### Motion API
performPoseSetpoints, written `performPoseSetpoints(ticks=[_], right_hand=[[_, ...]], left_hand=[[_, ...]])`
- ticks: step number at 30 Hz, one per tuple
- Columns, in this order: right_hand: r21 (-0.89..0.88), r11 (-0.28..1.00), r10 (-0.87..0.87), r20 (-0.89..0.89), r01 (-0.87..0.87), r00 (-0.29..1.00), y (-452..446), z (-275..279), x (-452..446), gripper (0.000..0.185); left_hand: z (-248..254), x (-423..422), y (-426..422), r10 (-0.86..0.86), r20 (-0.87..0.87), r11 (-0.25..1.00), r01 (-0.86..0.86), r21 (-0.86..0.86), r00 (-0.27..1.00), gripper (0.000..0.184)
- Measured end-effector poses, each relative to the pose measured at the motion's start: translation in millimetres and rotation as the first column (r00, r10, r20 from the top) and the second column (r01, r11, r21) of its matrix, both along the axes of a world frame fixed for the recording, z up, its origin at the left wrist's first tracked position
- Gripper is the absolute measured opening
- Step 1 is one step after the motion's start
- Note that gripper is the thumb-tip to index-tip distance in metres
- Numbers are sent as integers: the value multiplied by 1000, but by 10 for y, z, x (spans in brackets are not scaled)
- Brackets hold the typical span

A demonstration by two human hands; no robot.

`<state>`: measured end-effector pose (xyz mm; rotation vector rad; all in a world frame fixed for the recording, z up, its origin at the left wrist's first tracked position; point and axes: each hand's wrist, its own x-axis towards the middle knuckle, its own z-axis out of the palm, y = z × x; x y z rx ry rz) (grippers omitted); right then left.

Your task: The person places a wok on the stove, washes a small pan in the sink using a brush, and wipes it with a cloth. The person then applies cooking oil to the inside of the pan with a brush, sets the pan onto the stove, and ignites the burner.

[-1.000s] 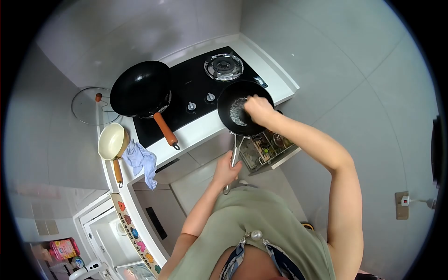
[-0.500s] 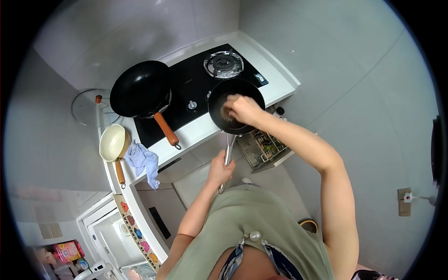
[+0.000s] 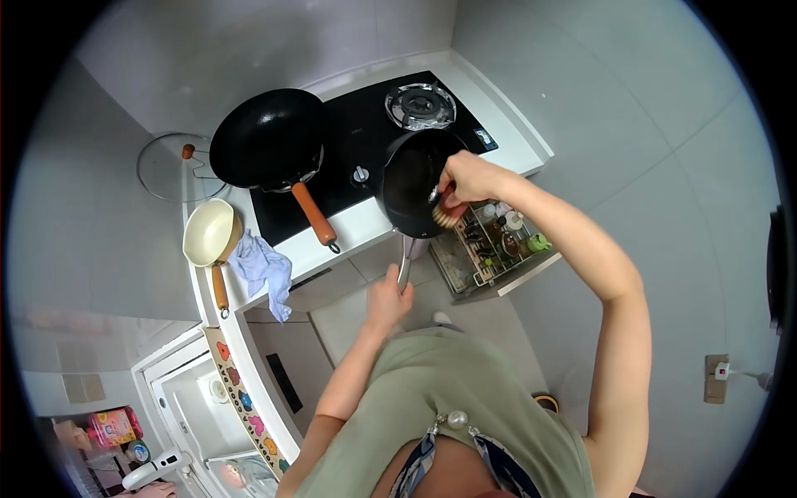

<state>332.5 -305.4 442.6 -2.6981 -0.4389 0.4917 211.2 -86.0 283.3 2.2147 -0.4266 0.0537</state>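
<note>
My left hand (image 3: pixel 388 300) is wrapped round the metal handle of a black frying pan (image 3: pixel 411 178), held tilted off the stove's front edge. In my closed right hand (image 3: pixel 471 177) is a small scrub brush (image 3: pixel 447 216) with pale bristles. Its bristles are at the near right side of the pan, by the rim. Small white specks, perhaps foam, show on the pan's inner surface. Behind the pan lies the black gas stove (image 3: pixel 353 137), where a large black wok (image 3: pixel 270 137) with an orange-brown handle rests on the left burner.
Left on the counter are a cream saucepan (image 3: pixel 209 231), a blue cloth (image 3: pixel 261 274) hanging over the edge and a glass lid (image 3: pixel 156 170). An open drawer (image 3: pixel 498 257) with several bottles juts out below the pan. The sink (image 3: pixel 199 407) is at lower left.
My right hand has moved from inside the pan to its near right rim, bringing the brush into sight. The pan has tilted more; my left hand keeps its hold.
</note>
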Motion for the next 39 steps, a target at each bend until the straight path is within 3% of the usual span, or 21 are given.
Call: performPoseSetpoints(ticks=[1,2,5,7,9,10,12,13,14,17,18,22,26,27,29,30,31,33,35,38,39], right_hand=[[-257,963,138,226,-77,964,23,57,-20,31],[-387,922,157,335,-16,929,71,13,1,29],[-19,991,135,228,-134,964,119,-50,-50,27],[352,925,-77,-195,143,978,186,66,-66,30],[426,850,-149,-371,310,917,101,45,8,33],[329,912,-141,-309,245,941,62,84,12,35],[-120,992,-31,-30,27,999,34,168,14,30],[-389,919,119,106,-69,987,26,181,33,28],[-508,860,177,217,-44,960,31,93,51,27],[-261,957,187,219,-127,958,48,-7,-16,30],[-16,979,206,91,-206,974,53,-17,-3,33],[257,966,10,127,-43,992,-19,-149,-20,41],[300,928,-262,109,220,959,105,-213,-106,40],[154,962,-259,238,227,936,164,-234,-150,45],[60,977,-208,461,203,863,272,-282,-266,48],[80,972,-232,457,220,859,286,-319,-237,49],[281,908,-381,242,312,892,307,-271,-201,49],[552,627,-491,-268,550,829,365,-173,-137,49],[631,449,-467,-437,632,768,404,-148,-79,46],[371,757,-385,-412,539,825,368,-129,-123,45],[282,921,-277,-15,269,961,346,-239,-122,45]], left_hand=[[21,11,5,-3,10,1000,3,10,1000,21],[35,34,6,-10,23,1000,9,20,1000,22],[48,100,-34,0,143,1000,1,-12,990,17],[53,118,-31,-10,183,1000,8,7,983,17],[67,122,-11,-22,198,1000,20,13,980,17],[89,125,-2,-29,194,1000,28,8,981,17],[102,133,4,-48,203,999,48,8,978,17],[104,139,4,-63,215,998,61,15,975,17],[105,142,4,-78,228,997,75,22,971,17],[108,145,-17,-113,214,994,110,27,970,16],[124,149,-19,-119,205,993,114,36,971,17],[164,120,21,-108,182,994,109,6,977,16],[160,122,-6,-86,165,992,99,-73,983,17],[166,114,-13,-84,162,992,98,-79,983,17],[195,111,-39,-86,160,991,101,-89,983,17],[210,102,-59,-93,155,988,111,-111,984,17],[231,94,-77,-101,151,984,121,-132,983,18],[256,73,-80,-121,135,977,142,-160,983,18],[269,72,-80,-137,118,971,157,-178,983,19],[231,78,-39,-131,128,972,152,-179,983,19],[227,78,-27,-127,136,974,149,-171,983,19]])
